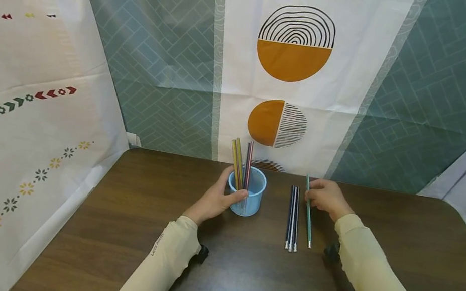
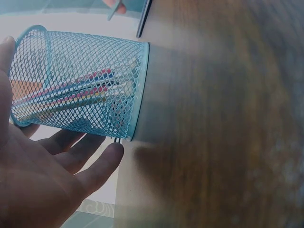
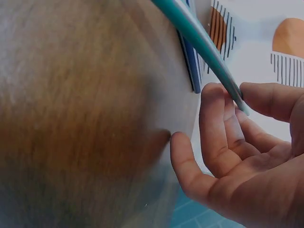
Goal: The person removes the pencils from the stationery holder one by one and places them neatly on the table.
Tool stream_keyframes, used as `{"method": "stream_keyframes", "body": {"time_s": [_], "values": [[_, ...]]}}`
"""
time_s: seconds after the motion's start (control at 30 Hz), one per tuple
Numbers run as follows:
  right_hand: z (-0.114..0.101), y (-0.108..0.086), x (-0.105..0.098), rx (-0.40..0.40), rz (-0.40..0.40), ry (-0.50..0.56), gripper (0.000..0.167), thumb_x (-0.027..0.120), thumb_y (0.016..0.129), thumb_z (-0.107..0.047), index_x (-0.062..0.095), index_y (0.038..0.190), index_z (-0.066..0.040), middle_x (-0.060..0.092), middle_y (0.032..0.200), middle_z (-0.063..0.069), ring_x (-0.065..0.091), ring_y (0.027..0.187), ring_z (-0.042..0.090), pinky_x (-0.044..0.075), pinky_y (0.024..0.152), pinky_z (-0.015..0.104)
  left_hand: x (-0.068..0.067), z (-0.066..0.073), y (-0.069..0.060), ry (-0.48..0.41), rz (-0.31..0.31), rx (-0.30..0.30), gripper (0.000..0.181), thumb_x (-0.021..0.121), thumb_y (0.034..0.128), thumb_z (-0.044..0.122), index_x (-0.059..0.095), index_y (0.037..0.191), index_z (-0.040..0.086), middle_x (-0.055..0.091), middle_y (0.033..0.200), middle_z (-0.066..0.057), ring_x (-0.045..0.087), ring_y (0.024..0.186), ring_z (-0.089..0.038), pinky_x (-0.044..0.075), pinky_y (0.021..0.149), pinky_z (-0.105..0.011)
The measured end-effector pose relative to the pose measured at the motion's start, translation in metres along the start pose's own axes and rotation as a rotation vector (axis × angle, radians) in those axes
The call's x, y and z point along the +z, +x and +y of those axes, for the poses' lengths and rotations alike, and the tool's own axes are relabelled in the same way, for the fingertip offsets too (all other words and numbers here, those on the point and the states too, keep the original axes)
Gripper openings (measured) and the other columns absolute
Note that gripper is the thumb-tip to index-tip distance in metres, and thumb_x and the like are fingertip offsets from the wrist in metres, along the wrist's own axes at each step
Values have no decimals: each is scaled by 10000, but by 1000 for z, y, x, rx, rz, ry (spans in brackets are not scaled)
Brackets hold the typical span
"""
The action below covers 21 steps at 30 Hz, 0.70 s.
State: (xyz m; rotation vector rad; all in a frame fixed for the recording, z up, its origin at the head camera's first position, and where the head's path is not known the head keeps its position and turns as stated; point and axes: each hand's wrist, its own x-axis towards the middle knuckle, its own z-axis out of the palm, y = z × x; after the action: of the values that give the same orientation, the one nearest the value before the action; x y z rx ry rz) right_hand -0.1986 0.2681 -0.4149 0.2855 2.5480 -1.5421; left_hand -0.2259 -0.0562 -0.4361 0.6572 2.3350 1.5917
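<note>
While the left hand (image 1: pixel 214 201) is curled round the light-blue, round wire-mesh cup (image 1: pixel 254 199), the right hand (image 1: pixel 326 198) pinches the slim green pencil (image 1: pixel 308 221) near its far tip, right of the cup. Risk: so end-weighted a hold may let it swivel into the dark, pale-striped pencils (image 1: pixel 293 223) just beside it. A knock could tip the cup, given the tall yellow and dark-red pencils (image 1: pixel 238 162) leaning inside. Far edge of the brown wood-grain table (image 1: pixel 257 281) near, hanging patterned cloth (image 1: pixel 166 104) behind; open room between the forearms.
</note>
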Motion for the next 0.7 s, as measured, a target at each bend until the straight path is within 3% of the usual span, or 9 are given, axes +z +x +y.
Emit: {"method": "stream_keyframes", "body": {"time_s": [0.33,0.7], "values": [[3,4,12,46,45,-66,313,582,949,-24,537,1221,124,633,812,120,550,632,172,526,554,300,0,-2,1,1,-1,8,820,686,938,504,203,1578,329,394,1532,-108,387,1381,-344,271,1118,-616],[3,2,17,112,30,-65,398,600,946,-25,471,1282,143,599,798,135,605,615,191,554,543,310,0,0,1,7,7,-2,782,685,956,440,214,1571,333,406,1523,-111,388,1381,-341,275,1118,-608]]}}
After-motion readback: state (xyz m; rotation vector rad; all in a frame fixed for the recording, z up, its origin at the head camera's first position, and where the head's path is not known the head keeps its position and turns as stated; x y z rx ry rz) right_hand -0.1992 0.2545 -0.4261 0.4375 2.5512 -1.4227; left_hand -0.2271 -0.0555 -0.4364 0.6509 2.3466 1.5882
